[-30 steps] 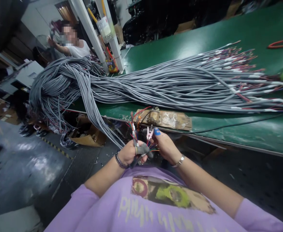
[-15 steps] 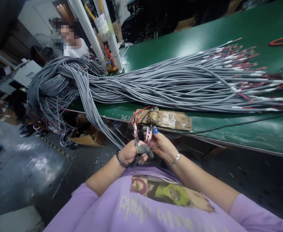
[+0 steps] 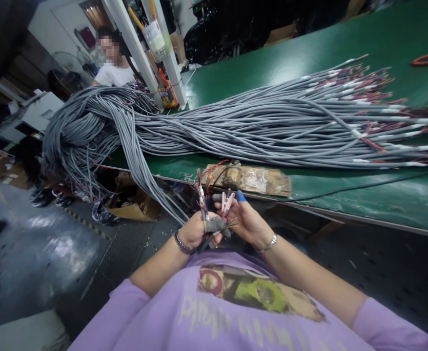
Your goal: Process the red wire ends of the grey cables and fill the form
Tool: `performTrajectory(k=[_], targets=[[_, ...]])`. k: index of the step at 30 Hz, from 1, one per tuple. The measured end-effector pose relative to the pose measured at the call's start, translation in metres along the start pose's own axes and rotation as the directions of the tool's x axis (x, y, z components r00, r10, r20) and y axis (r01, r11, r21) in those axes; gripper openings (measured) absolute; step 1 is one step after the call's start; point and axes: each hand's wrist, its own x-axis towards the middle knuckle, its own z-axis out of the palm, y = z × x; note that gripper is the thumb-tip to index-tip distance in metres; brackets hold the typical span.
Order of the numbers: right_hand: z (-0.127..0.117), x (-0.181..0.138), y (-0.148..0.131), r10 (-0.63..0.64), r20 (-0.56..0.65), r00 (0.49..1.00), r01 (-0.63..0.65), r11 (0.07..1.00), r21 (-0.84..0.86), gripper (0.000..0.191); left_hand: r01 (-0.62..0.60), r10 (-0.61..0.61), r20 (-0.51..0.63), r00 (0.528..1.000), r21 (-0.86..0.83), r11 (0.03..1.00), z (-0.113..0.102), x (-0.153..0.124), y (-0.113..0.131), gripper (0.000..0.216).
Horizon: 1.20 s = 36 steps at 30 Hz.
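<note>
My left hand (image 3: 195, 231) is closed in a fist round the end of a grey cable (image 3: 151, 192), whose coloured inner wires (image 3: 201, 191) stick up above my thumb. A grey cover sits on that thumb. My right hand (image 3: 245, 222) is closed on a small pink clip (image 3: 225, 201), pinched right beside the wires; a blue cover is on one fingertip. Both hands hover in front of my chest, just below the edge of the green bench (image 3: 345, 195).
A big bundle of grey cables (image 3: 257, 126) lies across the green bench and droops off its left end toward the floor. A taped brown fixture (image 3: 252, 179) sits at the bench edge. Another person (image 3: 114, 68) works at the far left, behind white posts (image 3: 140, 53).
My hands have stayed almost in place; the right hand shifted slightly with the clip by the wire ends. The person at the back lowered an arm and moved a little.
</note>
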Motion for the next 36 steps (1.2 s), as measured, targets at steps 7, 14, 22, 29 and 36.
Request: performTrajectory(k=[7,14,22,29,36], targets=[[-0.003,-0.001,-0.001,-0.037,0.003,0.999,0.037,0.999,-0.035,0.034,0.007,-0.008,0.023,1.0,0.048,0.999,0.001,-0.003,-0.002,0.049],[0.003,-0.004,-0.005,-0.076,-0.025,0.997,0.073,0.992,-0.107,0.029,-0.049,0.051,-0.042,0.998,0.052,0.997,0.008,-0.009,-0.002,0.051],[0.005,-0.002,-0.01,-0.1,-0.041,0.994,0.093,0.985,-0.146,0.038,-0.058,0.065,-0.112,0.992,0.069,0.996,0.015,-0.007,0.0,0.048],[0.001,-0.001,-0.007,-0.089,-0.024,0.996,0.086,0.989,-0.117,0.032,-0.063,0.067,-0.099,0.993,0.044,0.997,0.011,-0.002,-0.004,0.05],[0.0,0.004,-0.001,-0.102,-0.062,0.993,0.098,0.993,-0.063,0.029,-0.081,0.081,-0.09,0.993,-0.006,0.997,0.01,-0.001,-0.008,0.047]])
